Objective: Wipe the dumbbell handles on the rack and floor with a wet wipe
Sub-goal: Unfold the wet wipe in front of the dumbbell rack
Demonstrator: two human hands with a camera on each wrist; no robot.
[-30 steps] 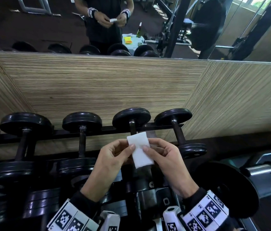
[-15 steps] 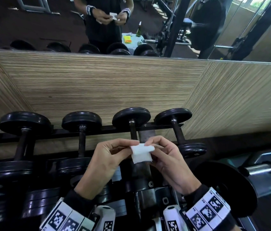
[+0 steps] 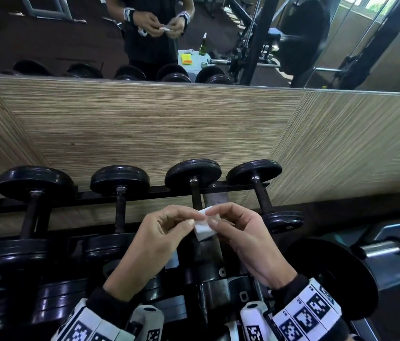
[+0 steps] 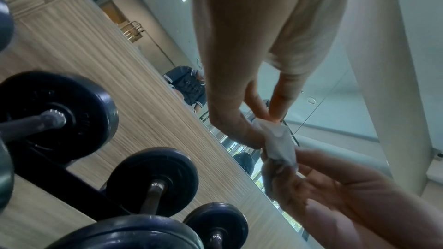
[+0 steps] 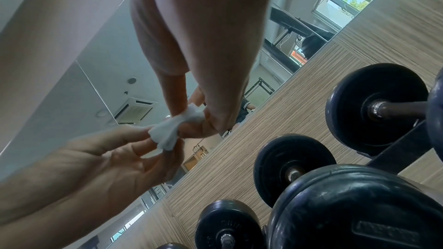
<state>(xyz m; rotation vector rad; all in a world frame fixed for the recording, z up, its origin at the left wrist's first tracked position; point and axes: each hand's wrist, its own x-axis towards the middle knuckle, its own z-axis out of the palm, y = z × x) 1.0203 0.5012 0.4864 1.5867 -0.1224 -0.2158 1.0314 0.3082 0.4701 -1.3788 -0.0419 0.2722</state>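
A small folded white wet wipe (image 3: 203, 226) (image 4: 278, 142) (image 5: 173, 127) sits between both hands above the rack. My left hand (image 3: 159, 239) pinches its left edge and my right hand (image 3: 240, 239) pinches its right edge with thumb and forefinger. Several black dumbbells lie on the black rack (image 3: 144, 193) below. Their dark handles run away from me, one (image 3: 195, 195) just behind the wipe and another (image 3: 261, 195) to its right. Neither hand touches a dumbbell.
A wood-grain wall panel (image 3: 144, 124) rises behind the rack, with a mirror (image 3: 71, 33) above it. A large black weight plate on a chrome bar (image 3: 380, 249) sits low at the right. More dumbbells (image 3: 22, 242) fill the left of the rack.
The wipe has gone from a flat upright sheet to a smaller folded wad. Both hands have drawn closer together around it.
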